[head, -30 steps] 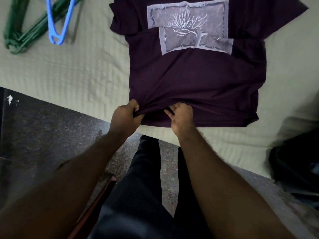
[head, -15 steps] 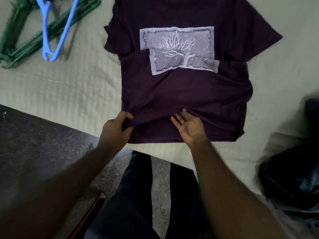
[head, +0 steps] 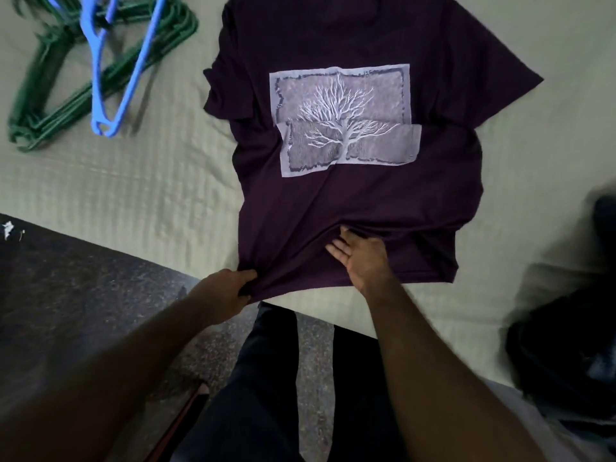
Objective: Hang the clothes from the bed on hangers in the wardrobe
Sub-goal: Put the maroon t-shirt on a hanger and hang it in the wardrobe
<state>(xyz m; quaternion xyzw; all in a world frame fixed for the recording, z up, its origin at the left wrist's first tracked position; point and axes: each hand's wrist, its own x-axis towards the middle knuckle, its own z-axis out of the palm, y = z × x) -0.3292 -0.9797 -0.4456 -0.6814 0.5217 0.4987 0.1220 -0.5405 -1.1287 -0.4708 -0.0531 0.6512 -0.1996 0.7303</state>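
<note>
From the head camera, a purple T-shirt [head: 350,211] with a white tree picture lies flat on the bed [head: 133,195], right in front of both hands. The left hand [head: 230,290] pinches the top layer of the shirt's bottom edge at its near left corner and lifts it a little. The right hand [head: 363,258] is flat, with straight fingers, just beside the left one, and its fingertips are tucked under the lifted layer. It grips nothing. I think the step is opening the bottom of the shirt so a hanger can go inside. A blue hanger [head: 116,61] lies on a bunch of green hangers [head: 50,105], well up and to the left of the left hand, apart from the shirt. A pile of dark clothes [head: 566,355] sits off to the right of the right hand, but it is blurry. Next, one hand likely has to reach for a hanger while the other holds the shirt open. No wardrobe shows here.
</note>
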